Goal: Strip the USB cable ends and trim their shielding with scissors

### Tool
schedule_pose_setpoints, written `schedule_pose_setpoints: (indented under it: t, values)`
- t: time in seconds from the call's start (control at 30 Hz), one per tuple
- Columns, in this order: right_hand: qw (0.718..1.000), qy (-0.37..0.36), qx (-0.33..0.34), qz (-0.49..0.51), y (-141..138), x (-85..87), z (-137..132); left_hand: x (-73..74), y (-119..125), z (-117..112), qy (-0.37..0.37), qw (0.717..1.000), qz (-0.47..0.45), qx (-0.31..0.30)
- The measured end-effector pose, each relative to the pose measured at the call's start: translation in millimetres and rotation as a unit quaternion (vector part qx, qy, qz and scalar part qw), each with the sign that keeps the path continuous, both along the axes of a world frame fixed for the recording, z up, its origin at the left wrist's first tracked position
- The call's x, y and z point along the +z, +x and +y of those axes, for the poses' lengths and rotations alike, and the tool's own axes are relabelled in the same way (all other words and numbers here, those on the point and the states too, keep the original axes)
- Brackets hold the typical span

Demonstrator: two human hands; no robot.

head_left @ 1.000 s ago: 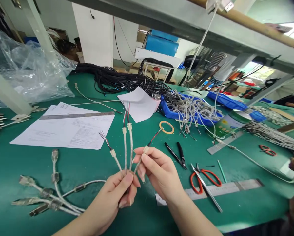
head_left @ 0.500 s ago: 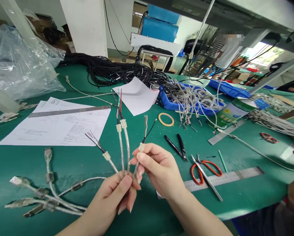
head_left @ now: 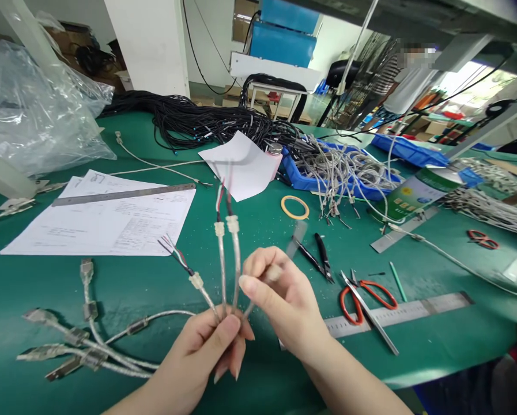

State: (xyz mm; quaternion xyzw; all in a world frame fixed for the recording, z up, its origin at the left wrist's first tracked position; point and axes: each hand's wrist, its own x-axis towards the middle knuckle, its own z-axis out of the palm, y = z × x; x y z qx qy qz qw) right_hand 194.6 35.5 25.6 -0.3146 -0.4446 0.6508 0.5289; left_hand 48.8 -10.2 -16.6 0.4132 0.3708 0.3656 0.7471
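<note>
My left hand (head_left: 210, 349) pinches several clear-jacketed USB cables (head_left: 222, 271) in a fan near their stripped ends. Pale strain reliefs (head_left: 196, 280) sit below the bare coloured wires. Closed fingers of my right hand (head_left: 290, 305) grip the rightmost cable of the fan near its pale strain relief (head_left: 274, 272), which is smeared by motion; its wires point up and right as a blur. To the left, the USB plugs (head_left: 86, 270) at the other ends rest on the green table (head_left: 124, 300).
Black-handled cutters (head_left: 323, 256), red-handled scissors (head_left: 379, 294), tweezers (head_left: 373, 317) and a steel ruler (head_left: 426, 308) lie to the right. Papers (head_left: 98, 222) lie left, a tape ring (head_left: 295, 207) ahead. A blue tray (head_left: 297, 176) holds grey cables. Another person (head_left: 400, 86) stands far behind.
My right hand has turned and shifted slightly right, tipping the rightmost cable's wire end over to the right. My left hand and the fan have moved slightly right and down in view.
</note>
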Motion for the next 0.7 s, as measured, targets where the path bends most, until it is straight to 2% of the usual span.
schedule_pose_setpoints:
  t: [0.07,0.2,0.53,0.7]
  values:
    - [0.999,0.024,-0.023,-0.016,2.3,0.6,0.8,0.5,1.9,-0.6,0.001,0.999,0.016,-0.031]
    - [0.999,0.026,-0.021,-0.038,7.1,4.7,2.1,2.4,5.3,-2.1,-0.008,0.996,0.046,-0.072]
    - [0.994,0.074,-0.064,-0.048,6.4,9.0,1.1,0.7,4.5,-1.9,-0.017,0.996,0.055,-0.061]
    - [0.994,0.065,-0.084,-0.037,5.7,9.3,0.3,-0.1,5.4,-1.7,-0.009,0.997,0.050,-0.055]
